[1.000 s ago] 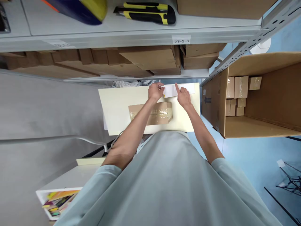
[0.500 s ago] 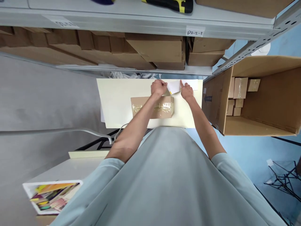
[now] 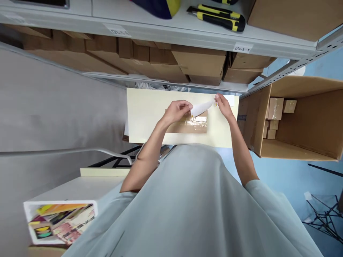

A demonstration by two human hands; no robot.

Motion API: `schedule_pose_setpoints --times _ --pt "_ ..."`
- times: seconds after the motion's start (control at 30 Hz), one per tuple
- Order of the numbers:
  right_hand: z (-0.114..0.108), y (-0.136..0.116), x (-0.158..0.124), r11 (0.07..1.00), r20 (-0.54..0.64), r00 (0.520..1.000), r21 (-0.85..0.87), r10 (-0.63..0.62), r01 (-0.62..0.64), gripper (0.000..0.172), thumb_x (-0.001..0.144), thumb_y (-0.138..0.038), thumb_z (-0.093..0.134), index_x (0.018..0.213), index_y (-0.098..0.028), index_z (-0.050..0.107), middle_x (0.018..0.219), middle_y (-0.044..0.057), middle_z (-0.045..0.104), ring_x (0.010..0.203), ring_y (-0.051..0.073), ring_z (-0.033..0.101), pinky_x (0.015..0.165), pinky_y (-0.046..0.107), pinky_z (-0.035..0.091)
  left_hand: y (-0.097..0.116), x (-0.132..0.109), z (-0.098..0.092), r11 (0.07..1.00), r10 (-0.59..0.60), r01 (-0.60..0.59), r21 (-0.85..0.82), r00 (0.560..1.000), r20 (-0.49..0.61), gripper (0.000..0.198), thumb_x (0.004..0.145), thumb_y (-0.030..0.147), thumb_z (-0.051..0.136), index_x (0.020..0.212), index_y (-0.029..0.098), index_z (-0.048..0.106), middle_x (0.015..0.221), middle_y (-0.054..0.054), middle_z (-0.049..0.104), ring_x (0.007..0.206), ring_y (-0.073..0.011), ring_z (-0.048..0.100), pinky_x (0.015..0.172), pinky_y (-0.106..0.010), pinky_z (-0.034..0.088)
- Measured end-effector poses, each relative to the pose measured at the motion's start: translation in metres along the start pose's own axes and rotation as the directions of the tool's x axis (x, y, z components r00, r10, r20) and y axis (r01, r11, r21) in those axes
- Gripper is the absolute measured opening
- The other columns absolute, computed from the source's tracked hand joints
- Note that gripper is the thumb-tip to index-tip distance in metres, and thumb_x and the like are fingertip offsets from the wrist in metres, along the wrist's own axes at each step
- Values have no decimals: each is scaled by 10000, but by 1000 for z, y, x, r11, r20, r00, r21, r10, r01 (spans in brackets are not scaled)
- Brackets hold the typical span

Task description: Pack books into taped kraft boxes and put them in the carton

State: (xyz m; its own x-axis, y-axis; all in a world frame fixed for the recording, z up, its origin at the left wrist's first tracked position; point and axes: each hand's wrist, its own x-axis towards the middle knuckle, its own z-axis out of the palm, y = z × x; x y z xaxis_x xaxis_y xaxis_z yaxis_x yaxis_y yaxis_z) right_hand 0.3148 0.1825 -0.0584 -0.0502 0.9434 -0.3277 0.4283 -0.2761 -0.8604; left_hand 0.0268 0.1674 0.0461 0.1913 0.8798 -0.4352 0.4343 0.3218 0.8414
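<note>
A small white paper label is stretched between my two hands, over the far edge of a taped brown carton. My left hand pinches its left end, fingers closed. The thumb and fingers of my right hand close on the label's other end. Beneath the hands the carton lies flat on a cream tabletop, its clear tape shining. Another piece of white paper lies on the table just beyond my right hand.
A large open carton holding several small boxes stands at the right. Across the back runs a metal shelf with brown boxes, and a yellow-black utility knife on top. A white bin of papers sits lower left.
Both hands have come up off the tabletop with the label, which now hangs bent over the carton. My right hand has gone from a pointing finger to a pinch. The view has shifted.
</note>
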Motion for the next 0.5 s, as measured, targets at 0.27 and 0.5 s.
schedule_pose_setpoints --times 0.27,0.5 --pt "12 -108 -137 981 148 969 21 -196 195 526 923 -704 769 1233 -281 815 1169 73 806 1108 285 754 1030 430 573 -6 -64 -22 977 211 -212 26 977 11 246 961 447 713 935 238 838 994 -70 818 964 -247 742 912 -367 593" --pt "39 -96 -155 986 -66 995 150 81 -70 481 870 -708 810 945 -232 812 1016 54 820 994 276 732 917 386 582 -50 -72 -36 971 239 -239 20 951 -197 365 1032 553 633 1125 238 792 1200 -116 794 1240 -292 705 1109 -431 553"
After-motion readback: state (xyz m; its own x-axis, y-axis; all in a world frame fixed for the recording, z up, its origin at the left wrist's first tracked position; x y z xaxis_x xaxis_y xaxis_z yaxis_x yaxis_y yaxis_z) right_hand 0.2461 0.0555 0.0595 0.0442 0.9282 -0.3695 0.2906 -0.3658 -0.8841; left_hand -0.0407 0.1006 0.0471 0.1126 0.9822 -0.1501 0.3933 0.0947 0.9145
